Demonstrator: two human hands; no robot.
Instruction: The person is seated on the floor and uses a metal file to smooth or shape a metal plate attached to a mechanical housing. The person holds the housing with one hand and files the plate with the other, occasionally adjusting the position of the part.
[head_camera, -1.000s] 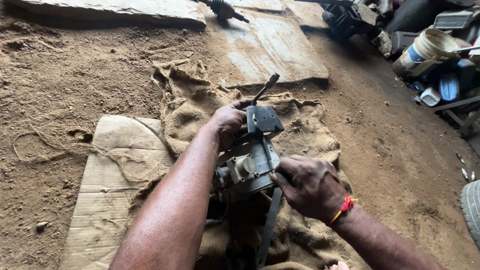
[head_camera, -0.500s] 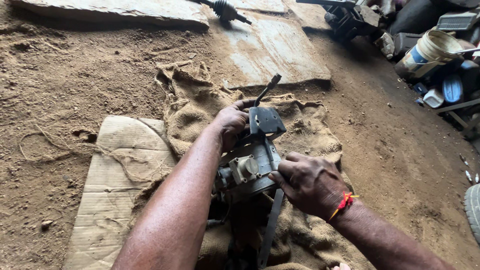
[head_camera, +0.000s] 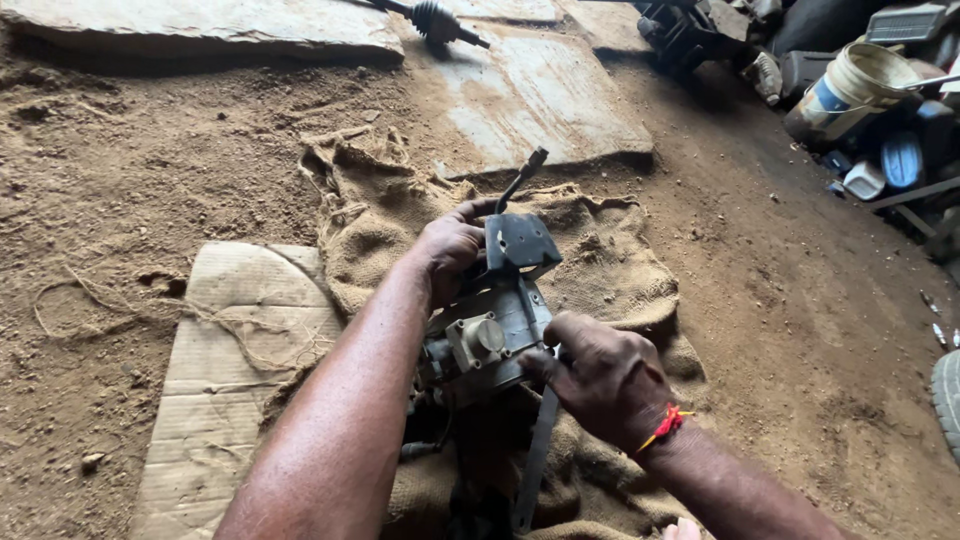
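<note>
Seen from the head camera, two bare hands work a greasy metal assembly at picture centre, over burlap spread on dirt. Left hand is closed around the assembly's upper end beside a dark plate, from which a thin lever rises toward twelve o'clock. Right hand, at five o'clock, pinches the assembly's lower edge, a red thread on its wrist. Cardboard lies at eight o'clock; a bucket stands at two o'clock.
</note>
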